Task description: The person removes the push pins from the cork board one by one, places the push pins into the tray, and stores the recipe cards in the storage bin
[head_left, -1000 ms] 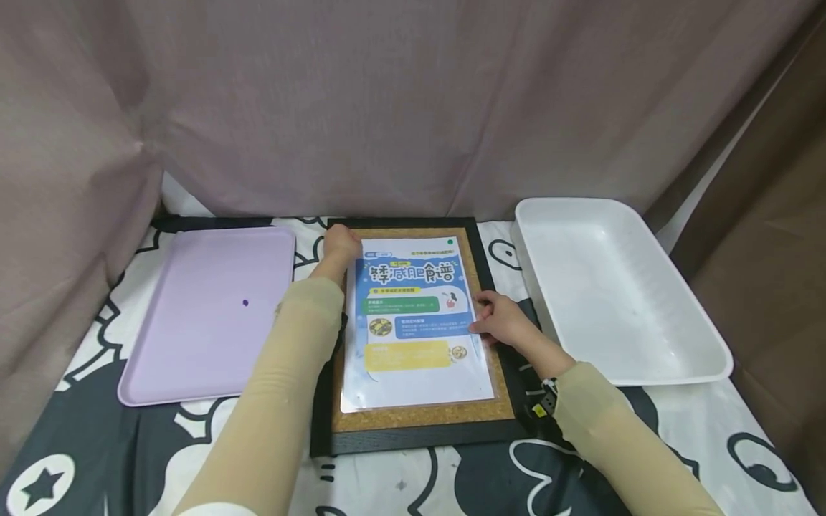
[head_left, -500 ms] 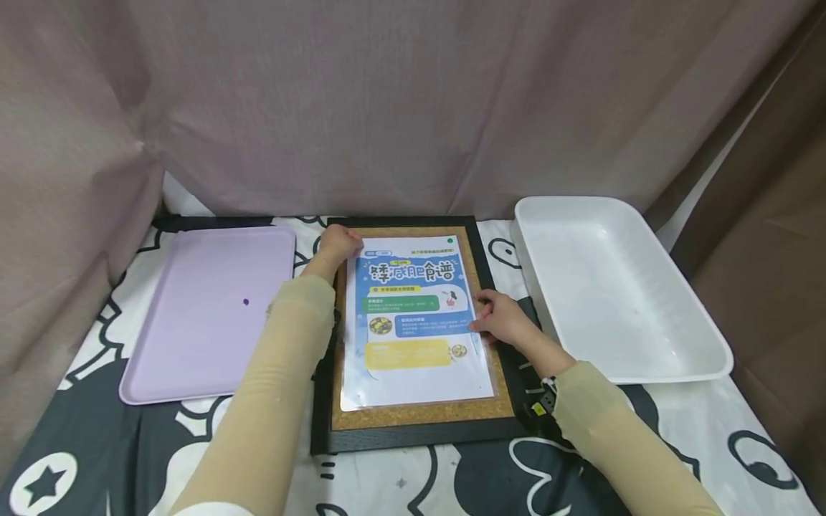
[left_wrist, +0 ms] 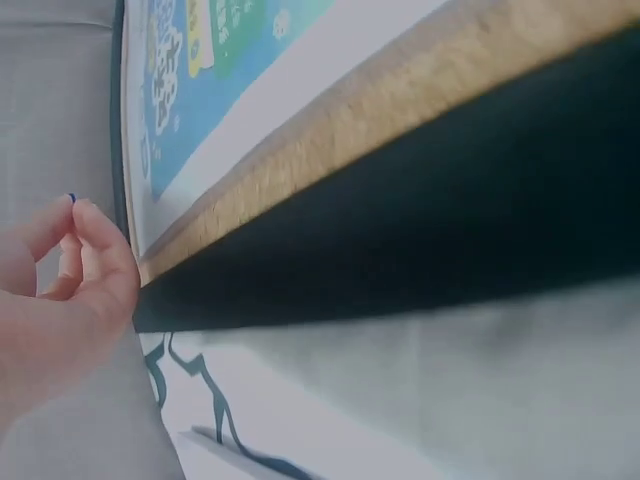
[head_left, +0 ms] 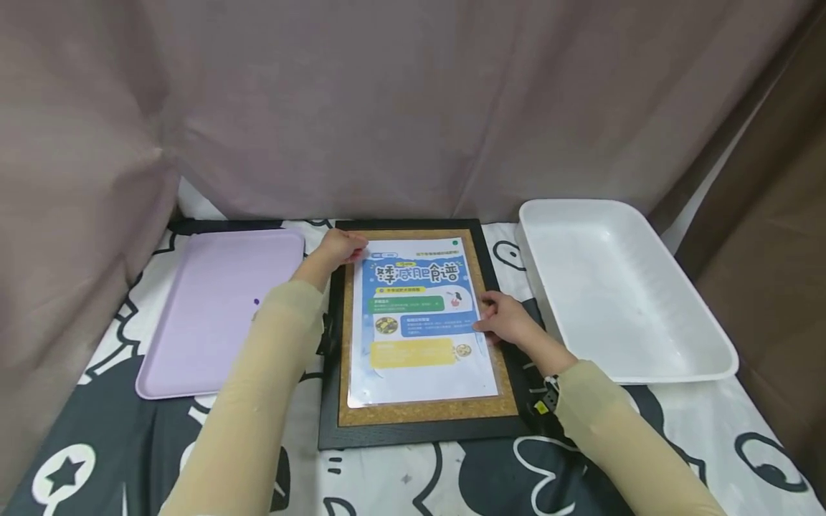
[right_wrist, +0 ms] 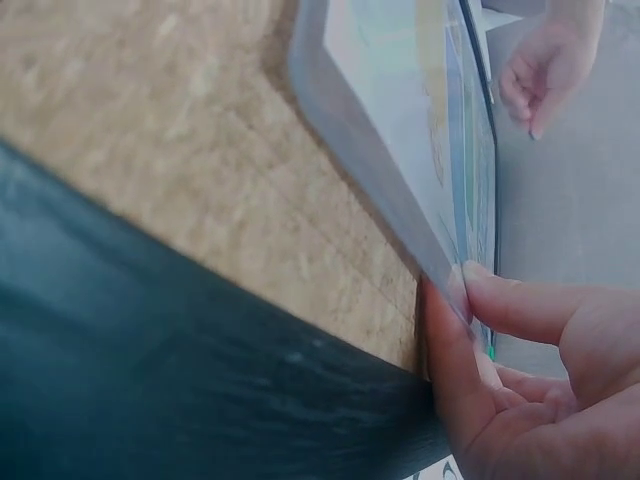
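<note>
A laminated poster (head_left: 419, 322) with blue, green and yellow print lies on a black-framed cork board (head_left: 426, 412). At the poster's upper left corner, my left hand (head_left: 337, 249) is raised over the board. Its thumb and fingertips pinch a tiny blue push pin (left_wrist: 72, 198), mostly hidden by the fingers. My right hand (head_left: 510, 319) pinches the poster's right edge between thumb and forefinger, lifting it a little off the cork in the right wrist view. A green push pin (head_left: 454, 243) is in the poster's upper right corner.
Left of the board lies a lilac tray (head_left: 213, 308) with a dark purple push pin (head_left: 256, 302) on it. A deep white tray (head_left: 619, 301) stands on the right. Patterned cloth (head_left: 381, 476) covers the table, and a curtain (head_left: 413, 107) hangs behind.
My left hand has shifted slightly, its wrist and forearm swinging left. The right hand keeps its grip on the poster's edge. The head view has turned a little.
</note>
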`<state>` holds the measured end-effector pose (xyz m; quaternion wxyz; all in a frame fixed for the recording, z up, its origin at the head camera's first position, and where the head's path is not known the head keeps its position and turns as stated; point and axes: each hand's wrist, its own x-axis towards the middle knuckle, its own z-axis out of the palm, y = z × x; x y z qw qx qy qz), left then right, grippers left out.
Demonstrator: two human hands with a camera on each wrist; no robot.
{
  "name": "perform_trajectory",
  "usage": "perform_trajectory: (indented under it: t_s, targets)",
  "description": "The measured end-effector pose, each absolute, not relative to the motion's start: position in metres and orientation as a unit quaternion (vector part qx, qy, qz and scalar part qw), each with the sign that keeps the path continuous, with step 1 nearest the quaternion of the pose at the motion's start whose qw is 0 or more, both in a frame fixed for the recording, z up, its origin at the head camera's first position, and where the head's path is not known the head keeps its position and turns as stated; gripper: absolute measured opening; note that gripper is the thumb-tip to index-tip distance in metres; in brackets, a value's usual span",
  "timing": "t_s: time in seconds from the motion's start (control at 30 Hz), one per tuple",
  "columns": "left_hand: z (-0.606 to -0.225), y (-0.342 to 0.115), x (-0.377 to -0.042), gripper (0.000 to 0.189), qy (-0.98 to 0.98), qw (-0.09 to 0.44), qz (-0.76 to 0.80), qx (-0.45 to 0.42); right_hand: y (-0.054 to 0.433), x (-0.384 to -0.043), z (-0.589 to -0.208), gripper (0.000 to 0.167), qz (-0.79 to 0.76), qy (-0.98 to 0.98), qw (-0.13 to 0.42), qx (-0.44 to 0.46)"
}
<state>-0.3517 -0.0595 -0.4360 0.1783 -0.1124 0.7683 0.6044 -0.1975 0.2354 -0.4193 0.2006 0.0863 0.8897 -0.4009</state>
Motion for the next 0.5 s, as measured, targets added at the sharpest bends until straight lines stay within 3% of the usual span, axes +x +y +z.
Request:
perform_trajectory:
  t_s: [0.1, 0.3, 0.5]
  targets:
    - [-0.445, -0.069, -0.356, 0.022, 0.741, 0.192, 0.634, -0.111, 0.237, -0.197, -0.421, 0.068, -0.406, 0.887, 0.2, 0.087]
    - [-0.523, -0.106, -0.416, 0.01, 0.67, 0.222, 0.703, -0.091, 0.239, -0.197, -0.421, 0.065, -0.411, 0.886, 0.198, 0.085]
    - [-0.515, -0.122, -0.41, 0.014, 0.671, 0.225, 0.699, -0.101, 0.237, -0.197, -0.421, 0.062, -0.413, 0.885, 0.197, 0.086]
